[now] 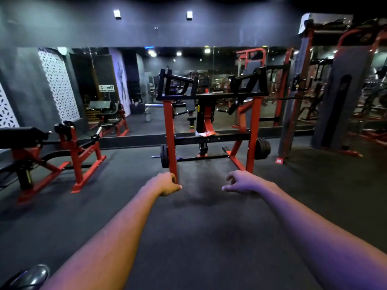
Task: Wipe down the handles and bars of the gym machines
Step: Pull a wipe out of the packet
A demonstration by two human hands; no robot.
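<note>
A red and black plate-loaded machine (211, 95) stands straight ahead in front of a wall mirror. Its black handles and top bar (178, 82) are at head height, and weight plates (262, 148) hang low at its sides. A crumpled white and red cloth (206, 133) lies on its black crossbar. Both my arms reach forward over the floor, well short of the machine. My left hand (167, 184) hangs with loosely curled fingers and holds nothing. My right hand (240, 183) is also loosely curled with nothing in it.
A red-framed bench machine (69, 155) stands at the left. A tall cable station (339, 97) rises at the right. Dark rubber flooring (199, 237) stretches between me and the machines. A shoe tip (29, 277) shows at the bottom left.
</note>
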